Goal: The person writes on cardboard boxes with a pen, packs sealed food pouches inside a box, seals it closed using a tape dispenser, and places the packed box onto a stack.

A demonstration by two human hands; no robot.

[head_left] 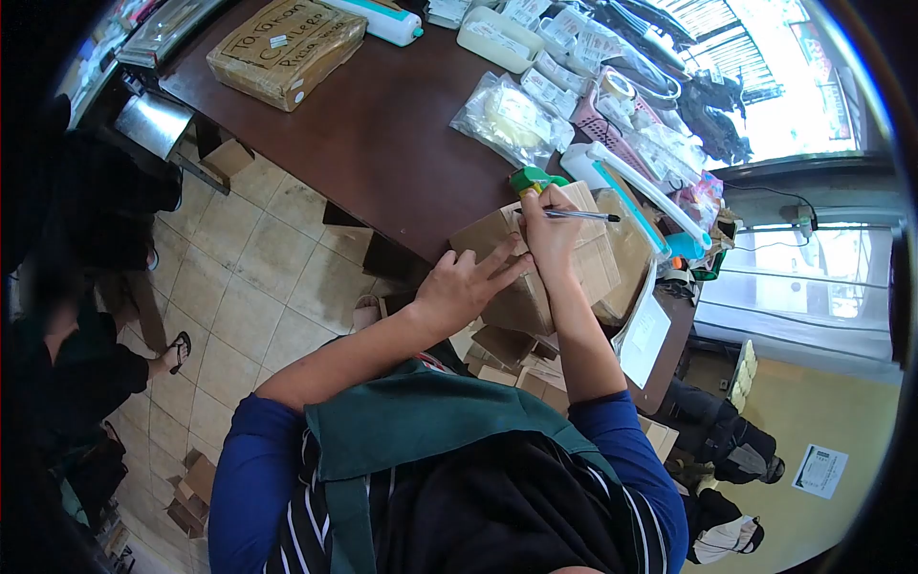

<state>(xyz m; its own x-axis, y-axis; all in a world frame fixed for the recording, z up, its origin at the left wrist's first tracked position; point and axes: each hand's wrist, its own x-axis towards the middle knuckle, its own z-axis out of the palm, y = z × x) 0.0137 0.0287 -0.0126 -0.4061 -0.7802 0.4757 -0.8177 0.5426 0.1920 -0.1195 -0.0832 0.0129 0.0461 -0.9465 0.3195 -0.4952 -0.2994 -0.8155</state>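
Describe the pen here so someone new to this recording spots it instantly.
Start at the big brown table and find the cardboard box at its near edge. Over that box, the right hand holds the pen. Its slim, dark-and-silvery shaft stands out against the broad tan cardboard.

So the surface (382, 134) has a parcel (287, 53) way over at the far left, with a tube (382, 21) just behind and right of it. The carton (598, 268) is at the near right end: left hand (467, 292) at its near left side, right hand (551, 230) over it, pen (583, 215) in those fingers. Tape dispenser's (535, 179) right behind the carton, plastic bag (512, 120) further back, basket (595, 124) right of the bag. Papers (645, 337) sit by the right edge, nearer than the carton. Open boxes (545, 375) are down below the near edge, floor (244, 230) off to the left.
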